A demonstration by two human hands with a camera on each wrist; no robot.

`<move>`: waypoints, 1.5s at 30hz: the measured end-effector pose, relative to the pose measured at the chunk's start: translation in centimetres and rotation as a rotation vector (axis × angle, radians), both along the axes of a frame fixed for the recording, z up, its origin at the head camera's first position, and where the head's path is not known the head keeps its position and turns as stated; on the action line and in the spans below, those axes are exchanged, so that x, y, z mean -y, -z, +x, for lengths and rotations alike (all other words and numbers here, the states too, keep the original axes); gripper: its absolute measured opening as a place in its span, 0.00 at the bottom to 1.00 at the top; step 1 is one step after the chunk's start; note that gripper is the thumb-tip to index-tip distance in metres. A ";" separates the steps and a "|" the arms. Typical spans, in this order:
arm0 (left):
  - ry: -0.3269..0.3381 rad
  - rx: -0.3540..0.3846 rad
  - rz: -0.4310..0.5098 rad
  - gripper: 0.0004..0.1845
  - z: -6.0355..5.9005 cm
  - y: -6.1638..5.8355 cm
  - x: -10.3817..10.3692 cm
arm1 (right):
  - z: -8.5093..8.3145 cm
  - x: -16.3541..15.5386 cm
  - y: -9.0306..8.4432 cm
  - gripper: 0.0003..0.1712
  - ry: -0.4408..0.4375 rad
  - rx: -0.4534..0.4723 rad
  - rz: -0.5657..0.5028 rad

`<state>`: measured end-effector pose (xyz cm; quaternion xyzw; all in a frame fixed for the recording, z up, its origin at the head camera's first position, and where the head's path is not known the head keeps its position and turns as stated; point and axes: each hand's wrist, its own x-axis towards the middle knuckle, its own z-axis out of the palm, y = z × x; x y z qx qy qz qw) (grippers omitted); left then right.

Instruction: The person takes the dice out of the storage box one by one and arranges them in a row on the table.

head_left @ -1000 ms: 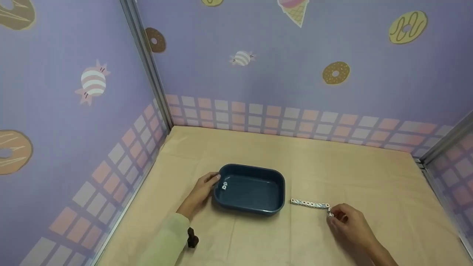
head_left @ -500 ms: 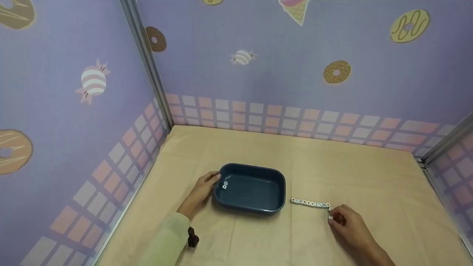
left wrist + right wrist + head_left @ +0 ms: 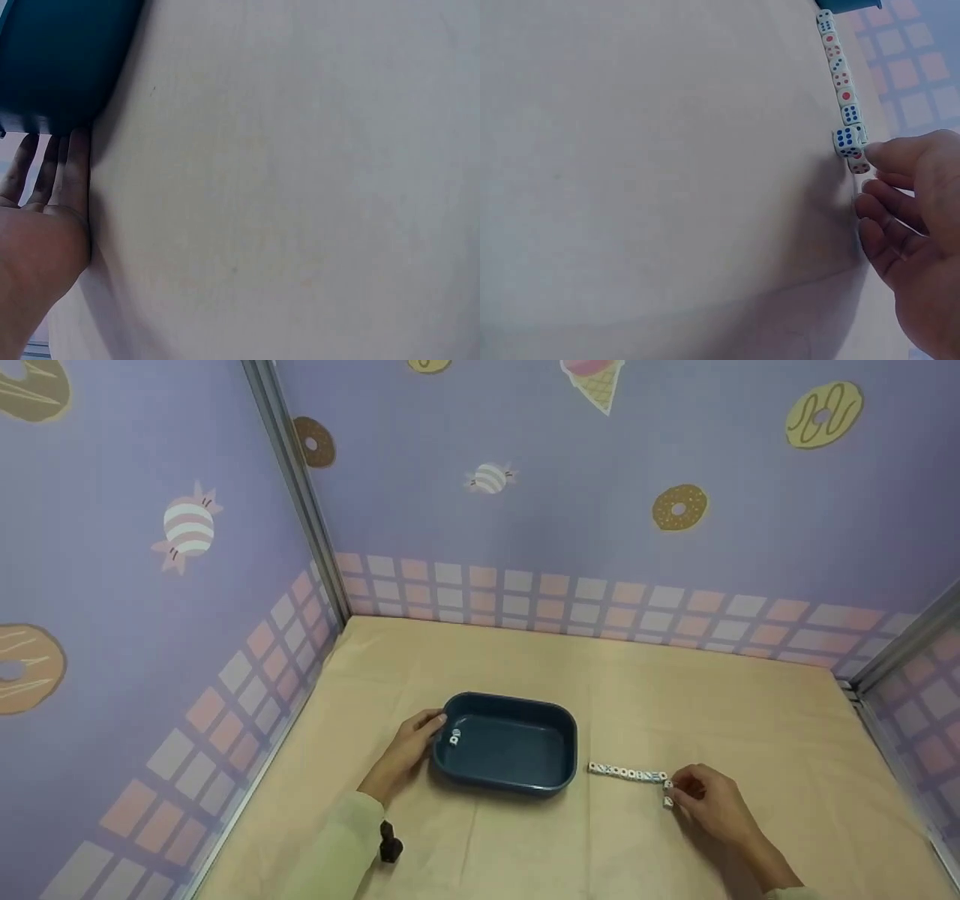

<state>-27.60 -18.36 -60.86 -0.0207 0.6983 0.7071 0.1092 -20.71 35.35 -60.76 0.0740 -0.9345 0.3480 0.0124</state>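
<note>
A dark blue tray (image 3: 556, 735) stands on the tan table with two white dice (image 3: 454, 737) at its left end. My left hand (image 3: 409, 748) rests on the tray's left rim, its fingers (image 3: 54, 161) straight against the tray's side (image 3: 60, 60). A row of several dice (image 3: 626, 772) lies to the right of the tray. My right hand (image 3: 697, 796) is at the row's right end, and a fingertip (image 3: 881, 154) touches the end dice (image 3: 853, 150). The other fingers are loosely curled and hold nothing that I can see.
Purple walls with doughnut and sweet prints close the table in at the back (image 3: 600, 510) and at the left (image 3: 150, 585). A metal post (image 3: 892, 656) marks the right corner. A small black object (image 3: 390, 844) sits by my left sleeve.
My right hand's fingers have shifted a little at the end of the dice row. The left hand, the tray and the rest of the row have not moved.
</note>
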 end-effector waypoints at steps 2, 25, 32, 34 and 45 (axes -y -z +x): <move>-0.005 0.002 -0.015 0.27 0.0 0.1 0.0 | -0.2 -0.1 0.1 0.08 -0.005 0.019 -0.003; -0.008 0.008 -0.046 0.27 0.0 0.0 0.0 | -1.8 -1.4 -0.8 0.06 -0.046 0.101 -0.004; 0.025 -0.002 0.002 0.27 0.1 0.1 0.3 | -2.5 -1.3 -0.7 0.08 -0.091 0.077 0.009; 0.024 -0.003 -0.005 0.27 0.1 0.1 0.3 | -2.7 -1.2 -0.6 0.10 -0.104 0.079 0.004; 0.023 -0.013 -0.006 0.27 0.1 -0.1 0.2 | -3.0 0.0 -0.2 0.10 -0.118 0.024 0.015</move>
